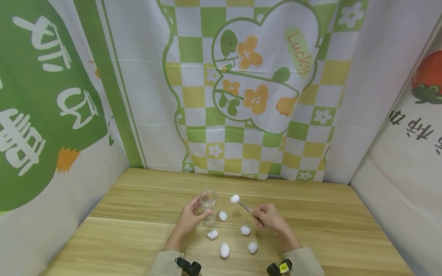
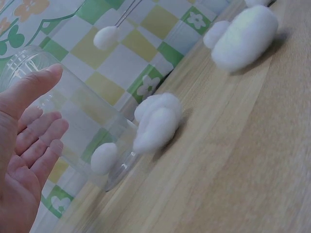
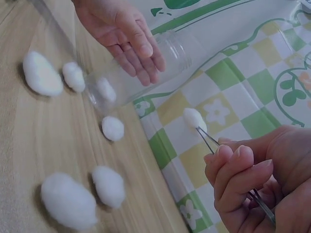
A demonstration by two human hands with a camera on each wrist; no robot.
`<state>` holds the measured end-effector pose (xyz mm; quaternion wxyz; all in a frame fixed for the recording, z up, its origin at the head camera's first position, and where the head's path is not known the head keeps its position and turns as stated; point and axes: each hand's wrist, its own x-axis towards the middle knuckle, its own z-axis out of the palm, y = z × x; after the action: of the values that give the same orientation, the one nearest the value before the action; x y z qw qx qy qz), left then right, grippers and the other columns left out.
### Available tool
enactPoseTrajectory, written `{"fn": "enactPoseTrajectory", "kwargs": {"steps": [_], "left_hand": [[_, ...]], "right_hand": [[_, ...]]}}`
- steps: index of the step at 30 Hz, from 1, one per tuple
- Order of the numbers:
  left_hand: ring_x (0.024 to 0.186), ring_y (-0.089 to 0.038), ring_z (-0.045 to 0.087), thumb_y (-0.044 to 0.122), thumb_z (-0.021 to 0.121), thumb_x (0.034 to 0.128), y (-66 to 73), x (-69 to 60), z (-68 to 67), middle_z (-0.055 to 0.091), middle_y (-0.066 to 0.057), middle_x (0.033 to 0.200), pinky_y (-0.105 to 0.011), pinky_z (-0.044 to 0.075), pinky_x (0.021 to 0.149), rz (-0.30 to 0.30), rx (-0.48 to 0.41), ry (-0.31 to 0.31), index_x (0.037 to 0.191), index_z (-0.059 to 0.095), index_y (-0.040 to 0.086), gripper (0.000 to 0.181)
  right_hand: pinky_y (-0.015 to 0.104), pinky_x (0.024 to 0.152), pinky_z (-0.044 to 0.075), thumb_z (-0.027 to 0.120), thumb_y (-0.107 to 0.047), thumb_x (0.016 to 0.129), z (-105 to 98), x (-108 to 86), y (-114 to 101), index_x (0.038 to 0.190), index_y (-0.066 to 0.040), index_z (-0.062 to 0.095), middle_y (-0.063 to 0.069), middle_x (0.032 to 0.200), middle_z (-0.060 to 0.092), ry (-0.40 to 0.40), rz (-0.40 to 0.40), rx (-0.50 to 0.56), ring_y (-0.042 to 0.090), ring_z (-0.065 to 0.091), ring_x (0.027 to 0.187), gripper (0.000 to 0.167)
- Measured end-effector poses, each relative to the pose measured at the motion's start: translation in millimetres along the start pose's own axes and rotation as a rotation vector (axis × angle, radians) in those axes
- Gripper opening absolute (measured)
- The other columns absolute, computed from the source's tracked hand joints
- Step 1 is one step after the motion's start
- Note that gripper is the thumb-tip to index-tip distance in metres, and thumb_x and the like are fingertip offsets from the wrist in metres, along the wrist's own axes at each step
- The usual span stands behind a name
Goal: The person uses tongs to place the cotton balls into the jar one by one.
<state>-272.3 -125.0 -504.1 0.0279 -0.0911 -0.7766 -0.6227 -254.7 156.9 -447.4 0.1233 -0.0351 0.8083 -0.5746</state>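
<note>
My left hand [image 1: 190, 217] holds a clear jar [image 1: 208, 201], thumb on one side and fingers on the other. The jar stands upright on the table without a lid, and one cotton ball [image 2: 104, 158] shows inside near its bottom. In my right hand [image 1: 269, 217] are thin metal tweezers [image 1: 243, 206], gripped between thumb and fingers. Their tips pinch another cotton ball [image 3: 194, 119], raised above the table to the right of the jar. Several loose cotton balls [image 1: 224, 250] lie between my forearms.
The wooden table [image 1: 124, 245] runs back to a hanging patterned cloth [image 1: 214, 134]. Printed cloths also hang at the left and right sides. One loose cotton ball [image 1: 223, 216] lies close beside the jar's base.
</note>
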Motion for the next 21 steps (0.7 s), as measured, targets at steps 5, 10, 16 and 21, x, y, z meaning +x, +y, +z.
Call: {"fn": "enactPoseTrajectory", "kwargs": {"steps": [5,10,16,21], "left_hand": [[0.137,-0.034,0.048,0.017,0.077,0.0805,0.6,-0.2,0.4,0.055,-0.015,0.142,-0.041,0.04,0.115,0.006,0.009,0.003,0.141,0.047,0.007,0.068],[0.137,-0.033,0.047,0.017,0.077,0.0807,0.2,-0.3,0.4,0.054,-0.015,0.142,-0.041,0.039,0.116,0.012,0.008,-0.004,0.141,0.046,0.007,0.068],[0.136,-0.037,0.047,0.017,0.076,0.0814,0.1,-0.7,0.6,0.055,-0.017,0.141,-0.044,0.04,0.115,0.022,0.009,-0.003,0.14,0.047,0.006,0.067],[0.134,-0.039,0.048,0.018,0.076,0.0825,0.4,-0.7,0.5,0.055,-0.019,0.141,-0.046,0.041,0.113,0.031,0.016,0.003,0.14,0.046,0.004,0.066]], "right_hand": [[0.012,0.043,0.034,0.055,-0.009,0.095,0.1,-2.0,-4.5,0.076,0.001,0.058,-0.006,0.052,0.05,-0.013,-0.022,-0.001,0.001,0.042,0.046,0.021],[0.012,0.042,0.034,0.056,-0.012,0.096,0.6,-3.3,-8.2,0.077,-0.001,0.058,-0.006,0.053,0.05,-0.025,-0.032,0.002,0.001,0.042,0.046,0.022],[0.012,0.042,0.034,0.057,-0.014,0.096,1.4,-4.7,-14.7,0.075,-0.002,0.058,-0.006,0.053,0.049,-0.044,-0.038,0.003,0.002,0.042,0.046,0.024],[0.012,0.042,0.034,0.057,-0.013,0.096,3.5,-4.4,-20.4,0.078,0.001,0.057,-0.006,0.053,0.05,-0.054,-0.052,0.005,0.002,0.042,0.046,0.023]]}}
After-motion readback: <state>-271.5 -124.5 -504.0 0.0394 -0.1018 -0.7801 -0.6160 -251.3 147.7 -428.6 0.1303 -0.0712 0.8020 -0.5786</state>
